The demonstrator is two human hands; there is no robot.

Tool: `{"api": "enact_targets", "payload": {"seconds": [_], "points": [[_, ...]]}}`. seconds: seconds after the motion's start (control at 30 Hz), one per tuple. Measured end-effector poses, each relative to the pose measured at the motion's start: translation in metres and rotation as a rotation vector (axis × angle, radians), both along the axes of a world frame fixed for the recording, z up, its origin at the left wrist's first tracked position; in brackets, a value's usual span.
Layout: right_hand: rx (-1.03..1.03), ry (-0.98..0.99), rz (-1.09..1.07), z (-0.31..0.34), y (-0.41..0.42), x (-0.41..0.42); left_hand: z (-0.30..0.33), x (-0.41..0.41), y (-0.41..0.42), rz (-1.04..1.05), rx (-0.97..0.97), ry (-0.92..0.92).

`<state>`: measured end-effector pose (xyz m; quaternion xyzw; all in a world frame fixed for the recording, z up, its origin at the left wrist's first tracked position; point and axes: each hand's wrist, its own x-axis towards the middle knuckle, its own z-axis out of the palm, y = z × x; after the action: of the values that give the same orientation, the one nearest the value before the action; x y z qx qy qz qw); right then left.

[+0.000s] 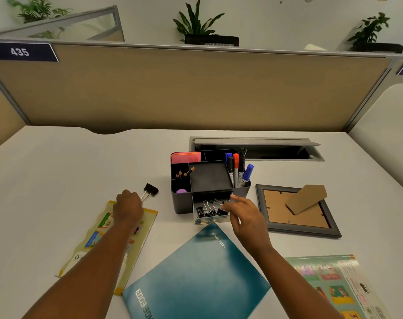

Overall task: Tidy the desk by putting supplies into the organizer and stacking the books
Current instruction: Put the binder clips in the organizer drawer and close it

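Organizer (209,180), near the desk's (57,169) far edge, with drawer (211,214) pulled out. Left hand (128,207) pinches the wire handles of a binder clip (151,189); right hand (244,217), fingers spread and empty, hovers beside the drawer.

1. White number "435" on a dark blue plate (21,52) fixed to the partition, upper left of the frame.
2. "NOTE BOOK" in small white letters on the teal notebook (196,272), lower centre, near its far corner.
3. Larger white lettering near the notebook's lower left edge, seen sideways and not clearly readable.
4. A recycling symbol on the yellow-edged packet (77,257), lower left.
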<state>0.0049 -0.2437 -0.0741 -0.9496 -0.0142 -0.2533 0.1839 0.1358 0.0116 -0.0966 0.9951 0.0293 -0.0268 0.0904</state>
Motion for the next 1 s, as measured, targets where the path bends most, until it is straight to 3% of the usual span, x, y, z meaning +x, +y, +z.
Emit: {"api": "enact_targets", "payload": {"seconds": [0.13, 0.33, 0.47, 0.6, 0.73, 0.87, 1.0], "points": [[0.028, 0.049, 0.016, 0.001, 0.0, -0.001, 0.003, -0.005, -0.003, 0.017, 0.018, -0.008], [0.129, 0.16, 0.008, 0.01, 0.002, -0.002, 0.031, -0.005, -0.016, 0.204, -0.502, -0.115], [0.237, 0.192, 0.013, 0.016, 0.0, -0.003, 0.062, -0.012, -0.03, 0.073, -0.698, -0.405], [0.355, 0.109, -0.019, 0.024, 0.0, -0.003, 0.084, -0.028, -0.045, -0.351, -0.677, -0.557], [0.367, -0.005, -0.015, 0.028, -0.002, -0.002, 0.088, -0.05, -0.055, -0.715, -0.519, -0.431], [0.314, -0.017, 0.009, 0.027, -0.004, -0.003, 0.075, -0.066, -0.067, -0.818, -0.386, -0.34], [0.342, -0.058, -0.027, 0.019, -0.006, -0.004, 0.06, -0.073, -0.076, -0.771, -0.333, -0.31]]}}
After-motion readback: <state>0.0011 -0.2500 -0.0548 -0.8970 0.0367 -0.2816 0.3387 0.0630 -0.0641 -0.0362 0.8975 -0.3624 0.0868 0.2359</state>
